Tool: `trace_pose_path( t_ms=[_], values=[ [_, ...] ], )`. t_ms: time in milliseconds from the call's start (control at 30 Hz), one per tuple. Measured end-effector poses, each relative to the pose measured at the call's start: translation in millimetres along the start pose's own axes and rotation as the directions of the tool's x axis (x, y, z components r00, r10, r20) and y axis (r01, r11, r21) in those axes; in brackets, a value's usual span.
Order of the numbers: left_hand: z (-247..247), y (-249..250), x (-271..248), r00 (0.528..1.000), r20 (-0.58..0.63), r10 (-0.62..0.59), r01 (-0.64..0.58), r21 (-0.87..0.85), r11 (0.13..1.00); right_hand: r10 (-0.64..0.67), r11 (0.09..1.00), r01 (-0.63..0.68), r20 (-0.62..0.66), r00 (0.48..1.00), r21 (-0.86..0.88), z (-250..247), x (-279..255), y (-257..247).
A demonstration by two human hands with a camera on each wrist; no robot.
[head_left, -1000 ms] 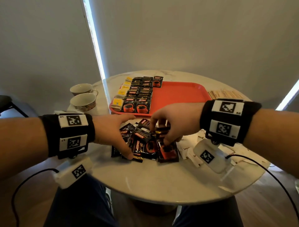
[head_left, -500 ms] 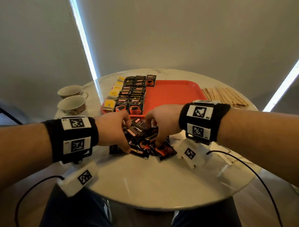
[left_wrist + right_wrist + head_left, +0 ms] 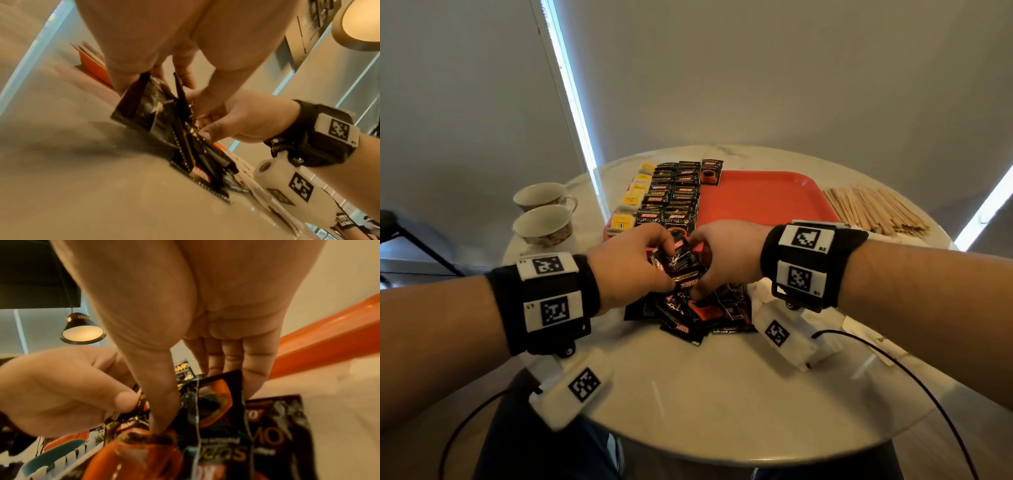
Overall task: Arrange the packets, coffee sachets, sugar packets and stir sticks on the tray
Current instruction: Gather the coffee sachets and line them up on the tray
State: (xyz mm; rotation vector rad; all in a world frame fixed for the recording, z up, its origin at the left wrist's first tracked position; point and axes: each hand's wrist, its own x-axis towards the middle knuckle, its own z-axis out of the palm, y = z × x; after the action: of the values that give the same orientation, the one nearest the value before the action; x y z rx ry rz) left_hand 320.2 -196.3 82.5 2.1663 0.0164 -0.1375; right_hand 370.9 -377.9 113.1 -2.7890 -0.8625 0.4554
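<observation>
Cups (image 3: 541,212) are sitting at the far left of the round table (image 3: 722,394), out of my way, and just right of them the red tray (image 3: 763,198) is already carrying a column of yellow packets (image 3: 631,200) along its left edge and rows of dark coffee sachets (image 3: 676,195) beside them, with most of its right side showing bare red. Nearer to me, my left hand (image 3: 626,267) is curling its fingers round a small stack of coffee sachets (image 3: 679,262) lifted just above the loose heap (image 3: 695,315) that is lying on the table in front of the tray. From the left wrist view the stack is looking fanned and uneven. My right hand (image 3: 726,257) is pinching into the same bundle, thumb pressing down among the sachets, so both hands are clamping on it from either side. I am judging that the coffee step is in hand: I am gathering and squaring a batch for the tray. Next I am needing to even the edges, carry the batch to the bare part beside the rows and lay it out without disturbing them. White paper packets (image 3: 873,337), sugar by my guess, are lying at the near right, partly hidden by my right arm, and the wooden stir sticks (image 3: 873,209) are waiting on the table right of the tray, not yet on it.
</observation>
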Motion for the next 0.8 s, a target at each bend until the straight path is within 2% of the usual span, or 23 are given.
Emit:
trace_pose_path(
  t_ms=[67,167,300,467,667,800],
  values=[
    [2.7,-4.8,2.3,0.995,-0.061,0.084,-0.081,0.056,0.995,0.003,1.0,-0.004,0.042,0.999,0.018,-0.7,0.9,0.9],
    [2.7,-3.6,2.9,0.986,-0.097,0.135,-0.135,0.007,0.991,-0.01,0.998,0.008,0.037,0.999,0.063,0.9,2.5,4.2],
    [0.1,-0.1,3.4,0.985,-0.133,0.106,-0.127,-0.167,0.978,-0.043,0.98,0.052,-0.049,0.998,0.19,3.9,5.1,8.9],
    [0.1,0.5,6.6,0.987,-0.134,0.092,-0.129,-0.305,0.943,-0.049,0.926,0.052,-0.018,0.999,0.373,6.8,13.7,18.6],
    [-5.0,9.9,11.5,0.975,-0.214,0.058,-0.124,-0.311,0.942,0.013,0.843,0.044,-0.1,0.995,0.536,5.1,16.8,23.4],
    [-5.0,16.7,2.3,0.977,-0.212,0.018,-0.072,-0.252,0.965,0.067,0.774,0.034,-0.135,0.989,0.633,4.8,20.3,29.0]
  ],
)
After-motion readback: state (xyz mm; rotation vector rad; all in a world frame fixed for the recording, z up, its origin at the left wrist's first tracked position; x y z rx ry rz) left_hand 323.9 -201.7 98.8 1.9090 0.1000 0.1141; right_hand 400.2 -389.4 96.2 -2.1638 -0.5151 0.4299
